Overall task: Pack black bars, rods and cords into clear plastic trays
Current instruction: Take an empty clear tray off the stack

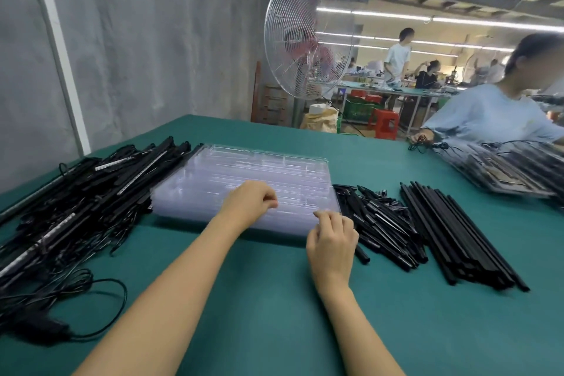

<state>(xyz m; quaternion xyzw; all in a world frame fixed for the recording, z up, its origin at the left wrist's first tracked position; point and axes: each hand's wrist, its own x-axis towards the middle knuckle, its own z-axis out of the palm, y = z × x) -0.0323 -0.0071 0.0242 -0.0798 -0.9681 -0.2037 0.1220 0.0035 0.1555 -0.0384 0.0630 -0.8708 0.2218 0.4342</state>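
Green table (274, 299) is carrying the stack of clear trays (259, 174) centrally, cord-tailed bars (76, 192) left, rods (457, 232) right. My left hand (248, 203) is resting curled on top; my right hand (331, 241) is picking at the near corner; grip on either unconfirmed. Risk, as I am judging it: nested trays clinging, several lifting together.

Glossy clear plastic trays (259, 166) lie on a matt green table cover (274, 308) beside smooth, matt black rods (457, 232).
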